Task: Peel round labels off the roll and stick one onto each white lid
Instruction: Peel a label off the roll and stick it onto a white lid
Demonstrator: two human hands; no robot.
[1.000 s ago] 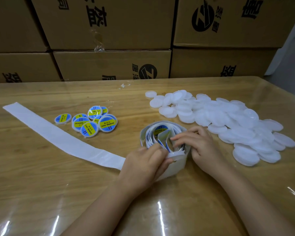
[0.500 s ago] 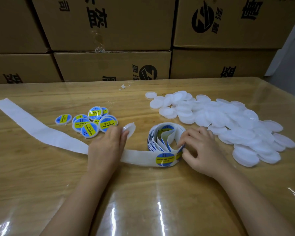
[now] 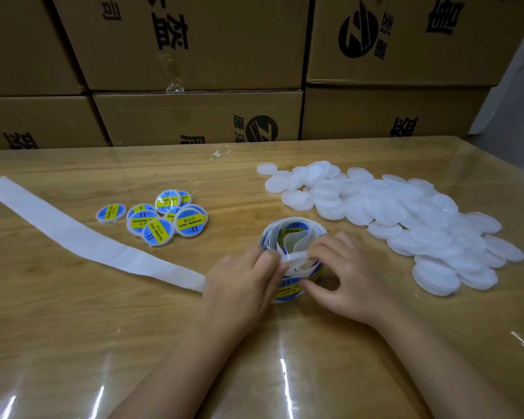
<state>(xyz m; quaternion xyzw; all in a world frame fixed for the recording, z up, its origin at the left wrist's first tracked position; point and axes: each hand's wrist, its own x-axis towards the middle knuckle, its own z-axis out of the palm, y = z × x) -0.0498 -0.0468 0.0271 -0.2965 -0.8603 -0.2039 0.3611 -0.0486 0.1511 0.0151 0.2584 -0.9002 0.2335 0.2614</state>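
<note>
The label roll (image 3: 291,237) stands loosely coiled at the table's middle, with a blue and yellow round label (image 3: 286,291) showing on its near side. My left hand (image 3: 242,285) pinches a white lid (image 3: 294,256) just above that label. My right hand (image 3: 348,279) curls round the near side of the roll, index finger at the lid's edge and thumb at the label's edge. A heap of bare white lids (image 3: 406,213) lies to the right. Several labelled lids (image 3: 164,219) lie to the left.
The spent white backing strip (image 3: 88,240) trails from under my left hand to the table's left edge. Stacked cardboard boxes (image 3: 194,40) wall off the far side. The wooden table (image 3: 73,343) has a glossy clear cover.
My left hand came back from the left with a white lid and now holds it over the roll. The backing strip slid further left. My right hand stayed at the roll.
</note>
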